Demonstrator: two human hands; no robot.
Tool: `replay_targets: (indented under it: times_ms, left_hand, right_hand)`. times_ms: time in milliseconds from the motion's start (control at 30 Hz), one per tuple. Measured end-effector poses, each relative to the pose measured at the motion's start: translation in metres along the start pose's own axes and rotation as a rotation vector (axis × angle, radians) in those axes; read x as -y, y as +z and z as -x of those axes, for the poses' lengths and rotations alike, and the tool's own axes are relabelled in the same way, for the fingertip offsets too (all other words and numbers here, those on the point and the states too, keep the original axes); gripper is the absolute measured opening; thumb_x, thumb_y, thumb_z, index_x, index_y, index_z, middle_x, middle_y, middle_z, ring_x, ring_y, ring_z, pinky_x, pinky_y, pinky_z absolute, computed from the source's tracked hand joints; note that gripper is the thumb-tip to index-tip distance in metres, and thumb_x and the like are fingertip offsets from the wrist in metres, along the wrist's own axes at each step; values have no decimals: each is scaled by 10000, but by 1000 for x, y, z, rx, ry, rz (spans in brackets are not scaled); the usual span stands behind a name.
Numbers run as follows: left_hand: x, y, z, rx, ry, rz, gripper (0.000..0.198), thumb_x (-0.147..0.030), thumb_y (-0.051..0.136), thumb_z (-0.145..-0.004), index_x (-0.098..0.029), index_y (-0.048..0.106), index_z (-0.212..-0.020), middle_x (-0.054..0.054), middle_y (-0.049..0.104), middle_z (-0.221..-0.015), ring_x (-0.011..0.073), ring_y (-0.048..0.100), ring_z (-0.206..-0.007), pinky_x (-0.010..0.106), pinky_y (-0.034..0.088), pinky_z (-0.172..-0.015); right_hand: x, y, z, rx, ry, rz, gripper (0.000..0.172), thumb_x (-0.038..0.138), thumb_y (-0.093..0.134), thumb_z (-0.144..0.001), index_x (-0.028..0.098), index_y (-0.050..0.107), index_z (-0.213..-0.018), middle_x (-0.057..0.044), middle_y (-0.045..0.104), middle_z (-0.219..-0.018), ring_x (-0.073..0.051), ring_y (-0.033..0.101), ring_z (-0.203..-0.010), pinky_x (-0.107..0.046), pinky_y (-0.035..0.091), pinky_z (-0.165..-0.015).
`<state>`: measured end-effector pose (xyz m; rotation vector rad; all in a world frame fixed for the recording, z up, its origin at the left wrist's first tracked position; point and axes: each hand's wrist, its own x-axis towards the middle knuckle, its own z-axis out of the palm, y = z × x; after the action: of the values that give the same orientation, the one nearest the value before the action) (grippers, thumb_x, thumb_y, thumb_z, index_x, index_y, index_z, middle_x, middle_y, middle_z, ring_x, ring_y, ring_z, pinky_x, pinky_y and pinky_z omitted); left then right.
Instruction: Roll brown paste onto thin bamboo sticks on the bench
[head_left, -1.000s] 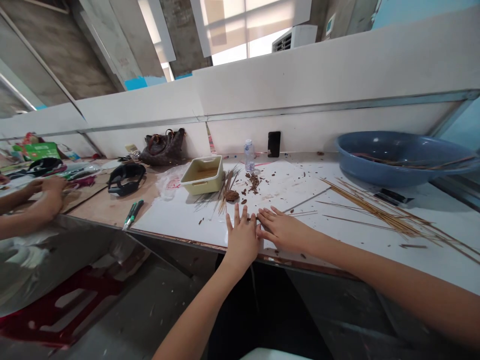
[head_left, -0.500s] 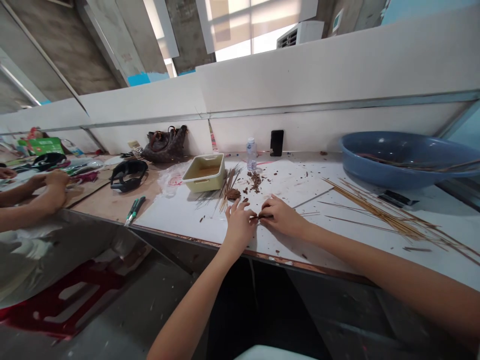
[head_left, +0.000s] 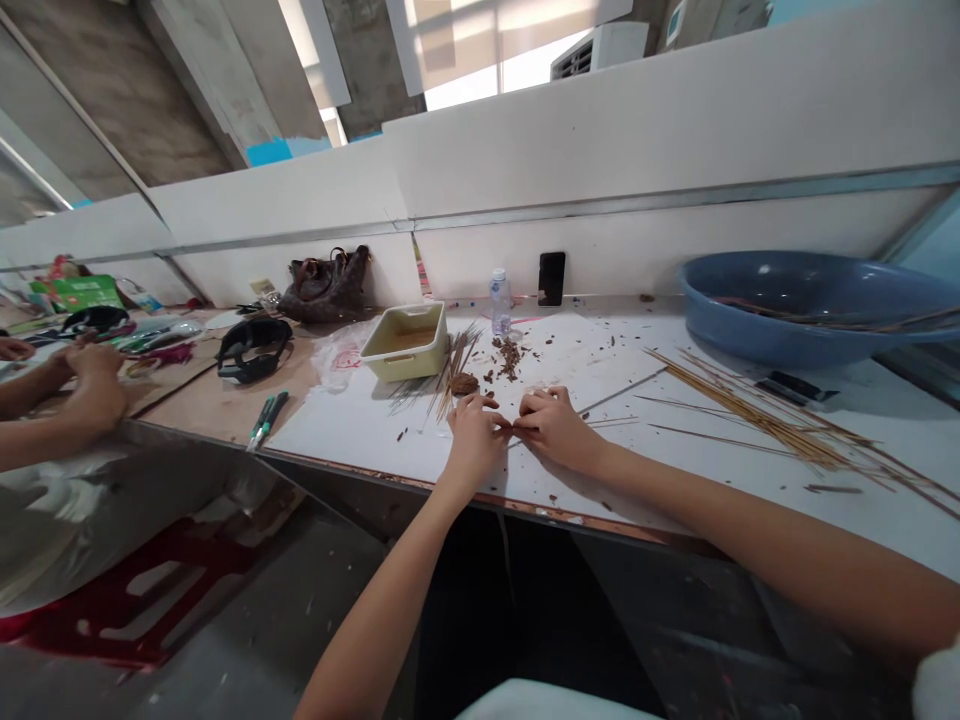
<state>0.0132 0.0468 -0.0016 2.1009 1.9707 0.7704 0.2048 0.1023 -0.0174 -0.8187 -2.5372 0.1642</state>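
Observation:
My left hand [head_left: 475,436] and my right hand [head_left: 556,426] meet low over the white tabletop near its front edge. Both are closed, fingertips pinching the two ends of a small, thin dark brown piece [head_left: 515,429]. Fingers cover most of it, so its kind is unclear. Just beyond my left hand sits a rough brown lump [head_left: 463,384], beside a loose bunch of thin sticks [head_left: 459,360]. Dark brown crumbs [head_left: 510,357] lie heaped and scattered farther back. A thin grey rod [head_left: 622,391] slants away past my right hand.
A yellow-green basin [head_left: 367,352] of brownish liquid, a clear bottle [head_left: 500,305] and a phone [head_left: 551,280] stand behind. At right are a bundle of sticks [head_left: 750,410] and a blue tub [head_left: 780,335]. Green-handled tools [head_left: 268,418] lie left, near a co-worker's hands [head_left: 94,365].
My hands stay together with only a slight shift of the fingers around the brown piece. The view has tilted a little, and things on the table appear slightly higher.

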Motion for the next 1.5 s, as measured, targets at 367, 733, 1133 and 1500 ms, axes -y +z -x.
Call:
replay_targets:
  times_ms: [367, 733, 1133, 1500]
  left_hand:
    - [6, -10, 16, -62, 0, -43, 145, -201, 802, -943, -299, 899, -989, 67, 764, -1376, 341, 571, -1403, 559, 375, -1206]
    - [14, -15, 6, -20, -16, -5, 68, -216, 853, -907, -269, 893, -890, 67, 785, -1313, 331, 591, -1379, 526, 392, -1172]
    - [38, -12, 12, -69, 59, 13, 110, -195, 845, -926, -288, 891, -890, 54, 770, -1338, 330, 568, -1383, 533, 382, -1154]
    - [38, -12, 14, -110, 150, -58, 146, -204, 810, -962, -311, 895, -911, 60, 763, -1360, 336, 548, -1402, 564, 347, -1180]
  right_hand:
    - [-8, -13, 7, 6, -22, -24, 230, 287, 607, -1131, 256, 834, -1108, -66, 777, -1142, -244, 686, -1059, -476, 284, -1053]
    - [-3, 3, -6, 23, -86, -31, 299, 256, 601, -1137, 228, 853, -978, -45, 743, -1002, -200, 642, -943, -445, 256, -1024]
    - [-7, 7, 0, 17, -68, -74, 254, 266, 624, -1140, 230, 855, -1041, -44, 750, -999, -193, 654, -924, -408, 297, -962]
    - [-1, 6, -4, -27, -109, -20, 187, 265, 648, -1123, 194, 814, -1171, -81, 759, -1092, -229, 681, -1049, -406, 304, -1011]
